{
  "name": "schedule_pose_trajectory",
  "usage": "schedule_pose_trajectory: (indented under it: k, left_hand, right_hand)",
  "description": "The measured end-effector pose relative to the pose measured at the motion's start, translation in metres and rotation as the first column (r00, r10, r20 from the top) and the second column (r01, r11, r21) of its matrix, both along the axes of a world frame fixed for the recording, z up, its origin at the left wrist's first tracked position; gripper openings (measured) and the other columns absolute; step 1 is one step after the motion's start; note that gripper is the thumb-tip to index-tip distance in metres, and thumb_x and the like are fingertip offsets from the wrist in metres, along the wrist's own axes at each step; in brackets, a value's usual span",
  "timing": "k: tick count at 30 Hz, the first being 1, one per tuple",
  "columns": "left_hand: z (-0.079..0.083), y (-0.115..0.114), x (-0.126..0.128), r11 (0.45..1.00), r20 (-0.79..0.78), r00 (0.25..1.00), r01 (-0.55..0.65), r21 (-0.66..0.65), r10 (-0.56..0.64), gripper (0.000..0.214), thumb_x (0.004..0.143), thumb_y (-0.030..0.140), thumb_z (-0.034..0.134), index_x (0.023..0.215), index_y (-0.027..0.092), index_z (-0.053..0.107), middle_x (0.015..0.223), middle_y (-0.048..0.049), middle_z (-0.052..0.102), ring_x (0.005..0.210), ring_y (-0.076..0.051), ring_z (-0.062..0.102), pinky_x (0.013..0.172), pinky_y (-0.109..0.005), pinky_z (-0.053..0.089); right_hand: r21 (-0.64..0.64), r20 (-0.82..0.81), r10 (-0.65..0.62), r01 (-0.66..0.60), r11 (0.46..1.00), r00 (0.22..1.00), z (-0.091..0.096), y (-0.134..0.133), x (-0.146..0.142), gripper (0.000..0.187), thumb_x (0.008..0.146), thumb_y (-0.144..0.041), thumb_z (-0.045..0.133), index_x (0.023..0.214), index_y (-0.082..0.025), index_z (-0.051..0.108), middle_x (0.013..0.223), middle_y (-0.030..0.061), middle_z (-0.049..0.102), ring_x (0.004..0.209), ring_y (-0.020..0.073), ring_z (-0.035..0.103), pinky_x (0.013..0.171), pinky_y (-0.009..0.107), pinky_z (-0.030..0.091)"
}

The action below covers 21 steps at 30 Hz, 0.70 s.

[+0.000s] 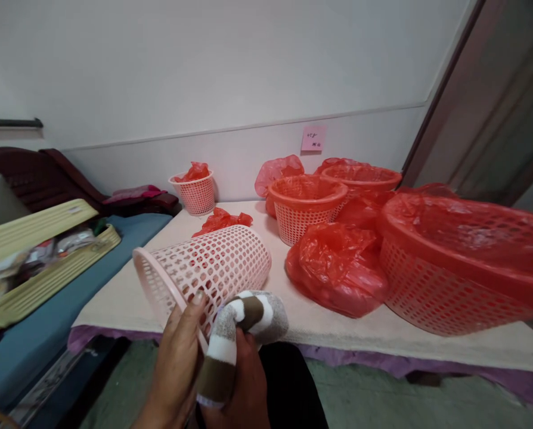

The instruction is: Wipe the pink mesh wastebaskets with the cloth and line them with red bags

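Observation:
A pink perforated plastic basket (231,256) lies tilted on its side, its open mouth facing left toward me. My left hand (181,345) grips its rim, with the thumb over the outer wall. In my right hand (246,381) is a fuzzy striped cloth (253,313) in grey, white and brown, bunched against the basket's lower side. Most of the right fingers are hidden by the cloth. Just right of the basket sits a crumpled red plastic bag (338,268). Another red bag (224,220) lies behind the basket.
Several baskets lined with red bags stand on the right, including a large one (463,274) and a smaller one (306,208). A small basket (197,193) stands by the wall. The cream-covered table (118,298) has its front edge near my knee. A pink note (313,139) is on the wall.

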<state>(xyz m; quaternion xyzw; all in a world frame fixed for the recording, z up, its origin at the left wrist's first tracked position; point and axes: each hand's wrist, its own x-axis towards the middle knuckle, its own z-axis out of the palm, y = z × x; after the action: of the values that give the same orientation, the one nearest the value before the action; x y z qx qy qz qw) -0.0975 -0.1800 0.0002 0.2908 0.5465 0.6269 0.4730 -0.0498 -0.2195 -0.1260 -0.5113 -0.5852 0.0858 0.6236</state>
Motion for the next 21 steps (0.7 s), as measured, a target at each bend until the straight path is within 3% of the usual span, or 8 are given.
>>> schedule_pose_trajectory:
  k: [5,8,11,12,14,17,19,21]
  left_hand:
    - [-0.008,-0.002,0.004,0.966,-0.004,0.969,0.245,0.076,-0.246,0.036,0.081,0.046,0.064,0.109,0.023,0.065,0.108,-0.0014,0.070,0.094,-0.020,0.065,0.084,-0.028,0.051]
    - [-0.017,-0.005,-0.003,0.898,-0.159,0.896,0.431,0.087,-0.415,0.042,0.086,0.050,0.055,0.120,0.025,0.062,0.121,-0.0044,0.067,0.111,-0.024,0.061,0.095,-0.033,0.047]
    - [-0.041,-0.013,-0.022,0.828,-0.359,0.779,0.560,0.031,-0.513,0.056,0.080,0.051,0.062,0.129,0.026,0.056,0.128,-0.0081,0.064,0.119,-0.029,0.057,0.099,-0.039,0.046]
    - [-0.052,-0.016,-0.031,0.800,-0.463,0.705,0.600,-0.013,-0.537,0.061,0.076,0.046,0.067,0.133,0.027,0.053,0.133,-0.0081,0.061,0.123,-0.030,0.055,0.101,-0.040,0.046]
    - [-0.077,-0.021,-0.053,0.732,-0.714,0.430,0.660,-0.169,-0.552,0.077,0.070,0.029,0.074,0.140,0.031,0.043,0.144,-0.0082,0.051,0.130,-0.030,0.048,0.104,-0.042,0.043]
    - [-0.113,-0.021,-0.086,0.728,-0.952,0.003,0.645,-0.231,-0.305,0.079,0.067,0.019,0.072,0.139,0.036,0.044,0.140,-0.0065,0.056,0.123,-0.030,0.055,0.102,-0.044,0.047]
    - [-0.130,-0.014,-0.104,0.742,-0.988,-0.144,0.656,-0.139,-0.057,0.069,0.071,0.010,0.061,0.135,0.031,0.050,0.135,-0.0073,0.060,0.119,-0.026,0.059,0.099,-0.039,0.050]
    - [-0.140,-0.006,-0.117,0.742,-0.970,-0.210,0.669,-0.048,0.127,0.064,0.072,0.005,0.054,0.133,0.028,0.053,0.131,-0.0078,0.063,0.117,-0.022,0.061,0.098,-0.036,0.050]
  right_hand:
    - [-0.013,-0.136,0.005,-0.007,1.000,0.991,0.018,0.011,0.013,0.063,0.072,-0.023,0.058,0.133,-0.018,0.044,0.121,0.0145,0.063,0.109,0.0330,0.063,0.089,0.049,0.054]
    - [-0.020,-0.177,0.073,-0.077,0.997,0.981,0.032,0.018,0.030,0.060,0.070,-0.020,0.056,0.129,-0.020,0.047,0.112,0.0096,0.067,0.098,0.0273,0.067,0.080,0.040,0.057]
    - [-0.058,-0.234,0.107,-0.124,0.991,0.966,0.042,0.023,0.046,0.056,0.069,-0.020,0.058,0.124,-0.021,0.051,0.100,0.0057,0.069,0.084,0.0225,0.068,0.069,0.032,0.057]
    - [-0.084,-0.257,0.092,-0.117,0.990,0.962,0.043,0.024,0.051,0.054,0.068,-0.020,0.058,0.122,-0.020,0.053,0.097,0.0051,0.068,0.080,0.0216,0.067,0.066,0.031,0.056]
    - [-0.146,-0.307,0.048,-0.097,0.985,0.950,0.046,0.027,0.060,0.050,0.067,-0.021,0.061,0.117,-0.019,0.056,0.090,0.0035,0.067,0.073,0.0198,0.063,0.061,0.029,0.053]
    - [-0.202,-0.379,0.030,-0.114,0.973,0.925,0.052,0.033,0.069,0.045,0.069,-0.023,0.064,0.114,-0.019,0.057,0.083,0.0007,0.064,0.068,0.0172,0.059,0.060,0.028,0.050]
    - [-0.203,-0.416,0.066,-0.163,0.965,0.907,0.058,0.034,0.072,0.045,0.070,-0.024,0.065,0.115,-0.019,0.056,0.087,0.0008,0.064,0.070,0.0164,0.058,0.063,0.028,0.050]
    - [-0.179,-0.460,0.116,-0.220,0.959,0.880,0.063,0.033,0.073,0.041,0.071,-0.023,0.065,0.112,-0.020,0.057,0.088,0.0000,0.063,0.070,0.0152,0.057,0.064,0.027,0.050]
